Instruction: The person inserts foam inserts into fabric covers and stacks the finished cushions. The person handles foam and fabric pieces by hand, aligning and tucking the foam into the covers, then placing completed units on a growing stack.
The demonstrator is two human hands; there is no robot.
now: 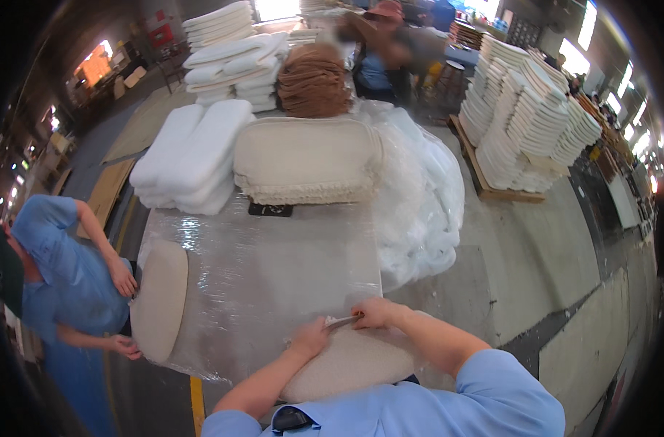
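Note:
A beige, rounded fabric-covered cushion (350, 364) lies at the table's near edge, against my body. My left hand (310, 338) grips the far edge of its cover, fingers closed. Just to the right, my right hand (376, 313) pinches the same edge. Between the two hands a narrow strip of the cover's edge is raised. Part of the cushion is hidden under my right forearm and sleeve. What lies inside the closed fingers cannot be made out.
The table (274, 255) has a shiny plastic cover. At left a co-worker handles another beige cushion (161, 302). Farther back are stacked beige covers (306, 156), white pads (190, 149), brown fabric (314, 80) and bagged white filling (419, 197). A loaded pallet (500, 186) stands at right.

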